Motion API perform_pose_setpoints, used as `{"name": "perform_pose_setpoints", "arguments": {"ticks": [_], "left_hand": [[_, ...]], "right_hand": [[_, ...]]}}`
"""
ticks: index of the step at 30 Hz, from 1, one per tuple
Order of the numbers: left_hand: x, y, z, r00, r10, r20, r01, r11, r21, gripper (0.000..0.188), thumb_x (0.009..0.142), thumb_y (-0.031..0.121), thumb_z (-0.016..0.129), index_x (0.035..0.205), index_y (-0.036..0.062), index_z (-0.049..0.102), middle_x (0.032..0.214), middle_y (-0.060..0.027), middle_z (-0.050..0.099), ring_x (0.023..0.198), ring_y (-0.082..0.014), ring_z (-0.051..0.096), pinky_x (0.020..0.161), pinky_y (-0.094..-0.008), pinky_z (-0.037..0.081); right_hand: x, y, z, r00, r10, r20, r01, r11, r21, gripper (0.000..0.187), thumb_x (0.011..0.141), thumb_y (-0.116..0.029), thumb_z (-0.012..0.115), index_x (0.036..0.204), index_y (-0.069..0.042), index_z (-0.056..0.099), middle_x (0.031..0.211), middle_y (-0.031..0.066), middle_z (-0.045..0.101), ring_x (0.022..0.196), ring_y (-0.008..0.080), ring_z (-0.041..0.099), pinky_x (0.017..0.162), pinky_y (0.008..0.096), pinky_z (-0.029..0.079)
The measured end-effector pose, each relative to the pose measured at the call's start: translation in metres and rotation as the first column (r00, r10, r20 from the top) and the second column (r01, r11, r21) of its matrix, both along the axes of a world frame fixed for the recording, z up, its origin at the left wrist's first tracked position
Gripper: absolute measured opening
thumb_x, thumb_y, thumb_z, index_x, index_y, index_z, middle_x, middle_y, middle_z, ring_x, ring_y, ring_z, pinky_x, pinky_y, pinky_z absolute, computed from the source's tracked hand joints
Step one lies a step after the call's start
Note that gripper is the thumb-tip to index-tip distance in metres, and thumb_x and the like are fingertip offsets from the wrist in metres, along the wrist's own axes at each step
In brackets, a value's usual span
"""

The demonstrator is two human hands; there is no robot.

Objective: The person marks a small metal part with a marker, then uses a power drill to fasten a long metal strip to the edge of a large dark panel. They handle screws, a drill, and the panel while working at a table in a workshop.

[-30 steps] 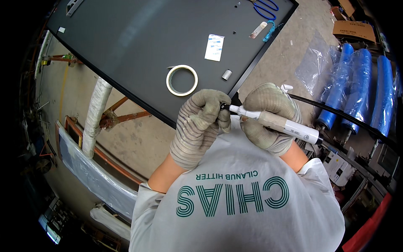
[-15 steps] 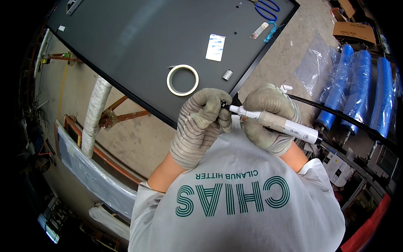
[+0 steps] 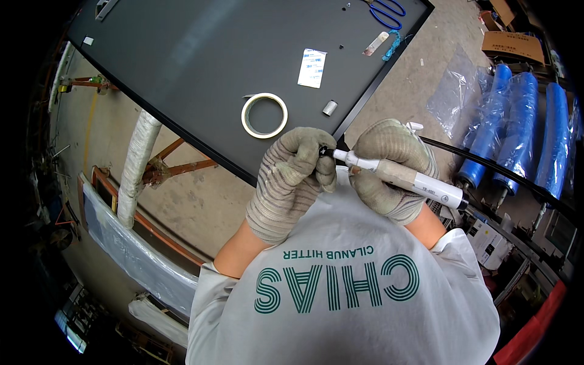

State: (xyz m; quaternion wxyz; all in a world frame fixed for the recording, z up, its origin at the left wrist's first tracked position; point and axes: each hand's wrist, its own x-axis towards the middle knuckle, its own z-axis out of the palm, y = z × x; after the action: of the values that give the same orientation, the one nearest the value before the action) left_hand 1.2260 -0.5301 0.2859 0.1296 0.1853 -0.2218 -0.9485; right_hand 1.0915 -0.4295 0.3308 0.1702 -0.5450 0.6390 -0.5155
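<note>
Both hands wear grey striped knit gloves and meet close to my chest, by the near corner of the dark panel (image 3: 201,97). My right hand (image 3: 392,149) is closed around a white pen-shaped tool (image 3: 433,187) with a narrow front end and a dark rear end. Its tip points left and meets a small black piece (image 3: 326,151), which my left hand (image 3: 292,179) pinches between thumb and fingers. The glove covers most of that piece, so its kind is hidden. Beyond the left hand, a roll of cream tape (image 3: 246,115) lies on the panel.
A small grey cylinder (image 3: 330,108), a white printed sheet (image 3: 312,68) and blue-handled scissors (image 3: 387,13) lie on the panel. Plastic-wrapped blue rolls (image 3: 517,128) stand at the right, near a cardboard box (image 3: 513,47). A wrapped post (image 3: 139,167) and orange metal legs (image 3: 176,164) are at the left.
Almost nothing differs. The hands, the white tool and the black piece keep the same pose, with only a very slight shift.
</note>
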Motion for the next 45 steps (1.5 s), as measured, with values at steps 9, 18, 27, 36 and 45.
{"name": "perform_pose_setpoints", "arguments": {"ticks": [9,18,27,36,45], "left_hand": [[-0.001,-0.001,0.005,0.998,-0.005,0.065,0.003,1.000,0.022,0.031,0.086,0.031,0.063,0.097,0.0017,0.059,0.071,-0.0019,0.061,0.061,-0.0107,0.058,0.057,-0.0239,0.049],[0.000,0.001,0.006,0.998,0.004,0.067,-0.007,0.999,0.040,0.031,0.088,0.029,0.062,0.100,0.0010,0.058,0.071,-0.0026,0.060,0.062,-0.0107,0.058,0.059,-0.0240,0.049],[0.000,0.000,0.010,0.995,-0.011,0.100,0.009,1.000,0.027,0.030,0.088,0.031,0.061,0.097,0.0027,0.058,0.070,-0.0016,0.059,0.063,-0.0098,0.057,0.059,-0.0231,0.048],[-0.002,0.000,0.009,0.996,0.003,0.084,-0.006,0.999,0.034,0.026,0.087,0.029,0.063,0.096,0.0051,0.058,0.076,-0.0012,0.058,0.065,-0.0082,0.056,0.060,-0.0228,0.048],[0.001,0.002,0.004,0.999,0.012,0.052,-0.013,1.000,0.023,0.023,0.089,0.026,0.062,0.097,0.0048,0.059,0.080,-0.0016,0.059,0.068,-0.0082,0.057,0.062,-0.0227,0.049]], "right_hand": [[0.002,0.004,-0.002,0.999,-0.028,-0.036,0.030,0.998,0.051,0.015,0.067,-0.005,0.071,0.077,-0.006,0.060,0.072,0.0072,0.061,0.065,0.0211,0.059,0.059,0.0313,0.046],[0.006,0.007,-0.001,0.995,-0.073,-0.069,0.080,0.991,0.108,0.015,0.068,-0.008,0.072,0.078,-0.006,0.061,0.073,0.0071,0.062,0.066,0.0216,0.059,0.062,0.0322,0.047],[-0.002,0.006,-0.006,0.999,0.017,-0.049,-0.014,0.998,0.069,0.012,0.070,-0.009,0.070,0.077,-0.007,0.061,0.071,0.0070,0.061,0.063,0.0210,0.058,0.059,0.0318,0.045],[0.005,0.005,-0.012,0.991,0.037,0.125,-0.036,0.999,-0.004,0.013,0.070,-0.009,0.070,0.078,-0.006,0.061,0.073,0.0066,0.061,0.064,0.0206,0.057,0.059,0.0315,0.045],[-0.001,0.006,-0.005,0.998,0.052,-0.048,-0.049,0.997,0.058,0.014,0.068,-0.008,0.069,0.079,-0.005,0.061,0.076,0.0085,0.062,0.067,0.0221,0.058,0.060,0.0325,0.045]]}}
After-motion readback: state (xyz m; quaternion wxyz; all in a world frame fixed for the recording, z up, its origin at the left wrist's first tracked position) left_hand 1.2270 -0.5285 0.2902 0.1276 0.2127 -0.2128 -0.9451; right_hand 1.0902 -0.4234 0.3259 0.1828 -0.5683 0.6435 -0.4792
